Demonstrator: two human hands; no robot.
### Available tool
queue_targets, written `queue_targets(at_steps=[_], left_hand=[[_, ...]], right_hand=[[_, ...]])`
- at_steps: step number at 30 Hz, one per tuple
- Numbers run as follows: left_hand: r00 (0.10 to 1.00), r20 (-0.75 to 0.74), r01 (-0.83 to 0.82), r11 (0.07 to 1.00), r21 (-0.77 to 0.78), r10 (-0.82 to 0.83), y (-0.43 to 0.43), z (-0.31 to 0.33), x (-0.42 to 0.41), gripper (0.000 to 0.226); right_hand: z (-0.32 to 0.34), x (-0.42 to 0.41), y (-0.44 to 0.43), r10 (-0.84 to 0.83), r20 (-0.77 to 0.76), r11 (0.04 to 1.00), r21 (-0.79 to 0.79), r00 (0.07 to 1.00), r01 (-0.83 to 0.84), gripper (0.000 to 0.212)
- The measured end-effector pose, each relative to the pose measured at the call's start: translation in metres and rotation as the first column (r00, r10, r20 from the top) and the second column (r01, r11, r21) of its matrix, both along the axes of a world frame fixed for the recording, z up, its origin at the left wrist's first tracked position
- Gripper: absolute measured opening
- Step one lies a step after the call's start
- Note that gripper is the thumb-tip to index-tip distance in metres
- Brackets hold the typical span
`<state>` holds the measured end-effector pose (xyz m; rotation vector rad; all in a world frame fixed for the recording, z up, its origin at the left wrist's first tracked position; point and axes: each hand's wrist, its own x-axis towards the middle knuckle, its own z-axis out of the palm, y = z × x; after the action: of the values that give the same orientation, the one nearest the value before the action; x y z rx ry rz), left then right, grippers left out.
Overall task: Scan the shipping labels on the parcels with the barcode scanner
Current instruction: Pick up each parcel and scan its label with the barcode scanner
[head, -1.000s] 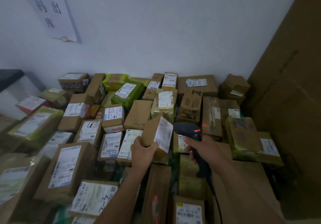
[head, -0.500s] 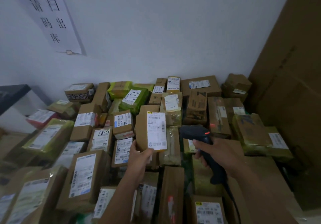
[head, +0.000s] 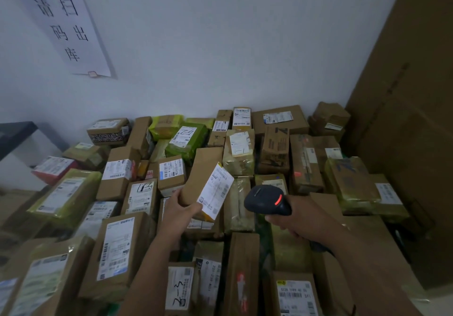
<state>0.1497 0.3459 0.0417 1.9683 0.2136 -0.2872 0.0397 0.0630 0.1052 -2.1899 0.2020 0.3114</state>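
Above the pile (head: 117,247), a tilted parcel (head: 199,168) is pinched by the left hand (head: 181,211), the scanner (head: 266,199) at 3 o'clock gripped in the right hand's (head: 304,220) curled fingers (head: 278,220); a neighbouring label (head: 239,144) may be read instead.

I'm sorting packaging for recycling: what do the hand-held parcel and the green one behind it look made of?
The slim brown parcel in the left hand looks like matte cardboard: flat faces, folded edges. The bright green parcel seems glossy plastic film, wrinkled and shiny.
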Motion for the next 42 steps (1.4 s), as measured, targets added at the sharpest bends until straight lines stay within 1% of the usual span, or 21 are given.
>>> queue_targets(at_steps=[4, 8, 16, 18, 20, 23, 26, 29, 32, 35, 38, 40, 42], left_hand=[[1.0, 0.019, 0.024, 0.999, 0.033, -0.024, 0.0, 0.001, 0.0, 0.06], [1.0, 0.004, 0.023, 0.998, 0.052, -0.023, -0.003, -0.001, 0.002, 0.066], [1.0, -0.01, 0.016, 0.995, 0.103, -0.015, -0.015, -0.005, 0.004, 0.08], [1.0, -0.008, 0.025, 0.992, 0.121, -0.024, -0.021, -0.006, 0.004, 0.083], [1.0, -0.008, 0.023, 0.992, 0.127, -0.022, -0.03, -0.009, 0.005, 0.086], [0.999, 0.02, 0.024, 0.988, 0.153, -0.028, -0.053, -0.015, 0.005, 0.089], [0.995, 0.061, 0.068, 0.975, 0.214, -0.083, -0.089, -0.024, 0.002, 0.098], [0.979, 0.085, 0.16, 0.957, 0.242, -0.185, -0.129, -0.036, -0.004, 0.099], [0.978, 0.083, 0.169, 0.963, 0.208, -0.19, -0.165, -0.047, -0.007, 0.104], [0.981, 0.085, 0.143, 0.949, 0.282, -0.173, -0.195, -0.057, -0.01, 0.111], [0.966, 0.086, 0.195, 0.905, 0.378, -0.245, -0.215, -0.067, -0.016, 0.116], [0.938, 0.1, 0.262, 0.868, 0.422, -0.332, -0.218, -0.073, -0.017, 0.114], [0.912, 0.118, 0.32, 0.859, 0.399, -0.394, -0.212, -0.077, -0.016, 0.105]], right_hand=[[-0.002, 0.003, -0.003, 0.002, -0.005, 1.0, -0.006, 1.0, -0.002, 0.015], [-0.002, 0.006, -0.005, 0.014, -0.021, 1.0, 0.023, 1.0, -0.014, 0.017], [-0.007, 0.01, -0.012, 0.04, -0.05, 0.999, 0.015, 0.998, -0.039, 0.015], [-0.01, 0.01, -0.018, 0.018, -0.044, 0.999, 0.036, 0.999, -0.016, 0.014], [-0.013, 0.01, -0.026, -0.061, -0.03, 0.994, 0.093, 0.998, 0.064, 0.015], [-0.016, 0.011, -0.041, -0.266, -0.04, 0.937, 0.224, 0.963, 0.268, 0.024], [-0.02, 0.013, -0.06, -0.425, -0.097, 0.821, 0.378, 0.9, 0.429, 0.032], [-0.026, 0.013, -0.077, -0.514, -0.151, 0.698, 0.499, 0.844, 0.514, 0.034], [-0.036, 0.014, -0.088, -0.532, -0.208, 0.629, 0.553, 0.821, 0.547, 0.036], [-0.046, 0.018, -0.09, -0.52, -0.263, 0.587, 0.581, 0.812, 0.564, 0.036], [-0.052, 0.025, -0.087, -0.514, -0.285, 0.552, 0.613, 0.809, 0.566, 0.038], [-0.055, 0.03, -0.084, -0.491, -0.278, 0.55, 0.636, 0.826, 0.541, 0.04], [-0.059, 0.034, -0.08, -0.454, -0.26, 0.586, 0.634, 0.852, 0.505, 0.041]])
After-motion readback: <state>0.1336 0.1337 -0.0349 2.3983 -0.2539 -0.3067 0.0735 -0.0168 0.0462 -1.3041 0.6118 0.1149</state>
